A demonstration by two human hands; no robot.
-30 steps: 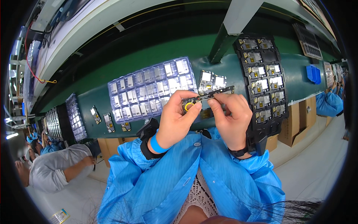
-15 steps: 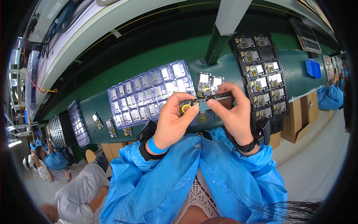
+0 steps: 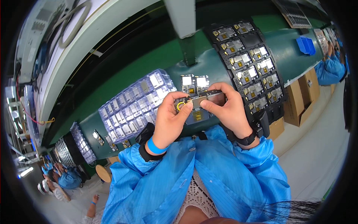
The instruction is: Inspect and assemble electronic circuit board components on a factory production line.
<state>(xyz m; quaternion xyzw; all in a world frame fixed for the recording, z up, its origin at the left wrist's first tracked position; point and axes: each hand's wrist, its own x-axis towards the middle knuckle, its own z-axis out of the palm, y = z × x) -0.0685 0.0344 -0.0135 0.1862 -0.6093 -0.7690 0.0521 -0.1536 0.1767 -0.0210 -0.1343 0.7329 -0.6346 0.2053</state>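
Two hands (image 3: 166,117) — angled inward, thumbs uppermost — pinching circuit board (image 3: 197,102).

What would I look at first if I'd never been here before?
Probably the electronic part with a bright yellow ring, pinched in the middle between the left grip and the right grip. To its left lies a clear plastic tray of small shiny parts; to its right, a black tray of circuit boards. Farther off, at the upper right, a bright blue bin stands out.
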